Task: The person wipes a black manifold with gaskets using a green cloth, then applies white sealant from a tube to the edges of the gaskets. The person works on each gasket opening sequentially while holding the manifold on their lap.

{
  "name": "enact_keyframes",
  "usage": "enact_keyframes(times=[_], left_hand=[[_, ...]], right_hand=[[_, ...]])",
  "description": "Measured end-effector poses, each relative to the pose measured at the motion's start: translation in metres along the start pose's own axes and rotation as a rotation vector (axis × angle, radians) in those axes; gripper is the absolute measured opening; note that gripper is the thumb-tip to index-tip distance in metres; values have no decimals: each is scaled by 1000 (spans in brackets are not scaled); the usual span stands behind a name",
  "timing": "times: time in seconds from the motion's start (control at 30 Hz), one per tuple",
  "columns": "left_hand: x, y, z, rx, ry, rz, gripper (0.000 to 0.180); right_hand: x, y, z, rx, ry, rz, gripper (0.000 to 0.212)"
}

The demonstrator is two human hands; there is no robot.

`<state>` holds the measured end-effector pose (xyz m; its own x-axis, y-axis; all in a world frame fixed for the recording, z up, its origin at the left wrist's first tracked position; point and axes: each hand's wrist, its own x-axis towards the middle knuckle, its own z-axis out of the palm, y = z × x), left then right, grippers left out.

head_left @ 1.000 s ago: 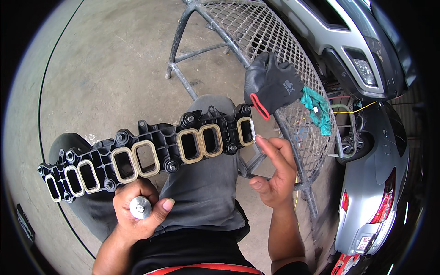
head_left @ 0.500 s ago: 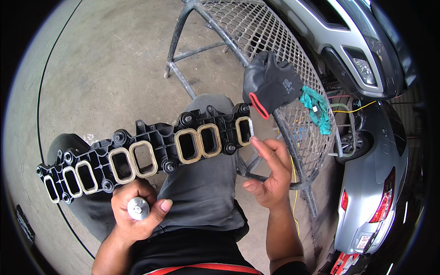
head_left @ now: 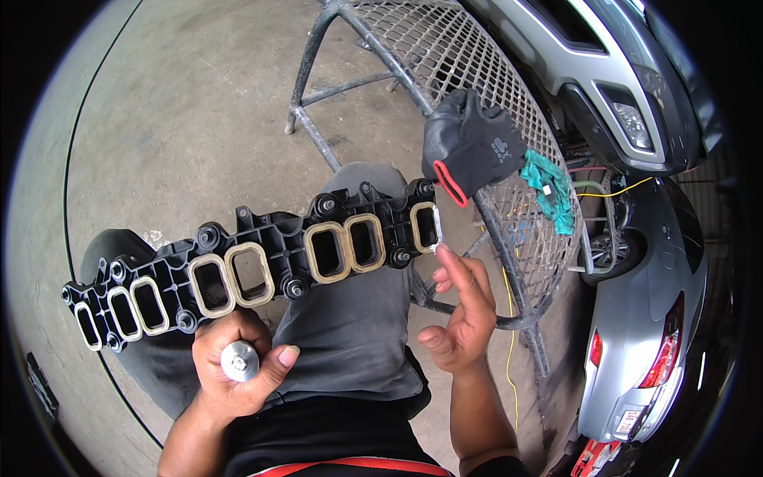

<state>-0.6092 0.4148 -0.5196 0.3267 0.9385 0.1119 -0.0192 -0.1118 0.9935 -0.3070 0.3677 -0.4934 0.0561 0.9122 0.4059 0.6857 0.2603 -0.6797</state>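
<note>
A long black intake manifold (head_left: pixel 282 248) lies across my thighs, its row of ports facing up with tan gaskets round them. My left hand (head_left: pixel 226 342) is just below its left half, closed round a silver tube (head_left: pixel 239 362) seen end on, with a small round tip. Most of the tube is hidden in the fist. At the manifold's right end, my right hand (head_left: pixel 459 318) has its index fingertip against the lower right corner of the last gasket (head_left: pixel 425 228). A whitish smear (head_left: pixel 436 226) runs along that gasket's right side. The thumb stands apart, and the hand holds nothing.
A metal mesh stand (head_left: pixel 417 48) rises ahead and to the right. On it lie a black glove (head_left: pixel 473 143) with a red cuff and a crumpled teal glove (head_left: pixel 548 187). Two silver cars (head_left: pixel 644 318) are at the right. A yellow cord (head_left: pixel 512 358) trails over the concrete floor (head_left: pixel 207 95).
My right index fingertip has slid slightly down and right at the last gasket, where the whitish smear now shows more. The left hand and its tube are practically still.
</note>
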Motion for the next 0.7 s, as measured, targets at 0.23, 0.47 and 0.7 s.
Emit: enact_keyframes(times=[0.23, 0.47, 0.7], left_hand=[[-1, 0, 0, -38, 6, -16, 35], [-1, -1, 0, -2, 7, -9, 36], [-1, 0, -1, -5, 8, -9, 36]], right_hand=[[-7, -1, 12, -67, -2, 7, 104], [-7, 0, 17, -101, 53, 9, 103], [-11, 3, 24, -74, 106, -22, 102]])
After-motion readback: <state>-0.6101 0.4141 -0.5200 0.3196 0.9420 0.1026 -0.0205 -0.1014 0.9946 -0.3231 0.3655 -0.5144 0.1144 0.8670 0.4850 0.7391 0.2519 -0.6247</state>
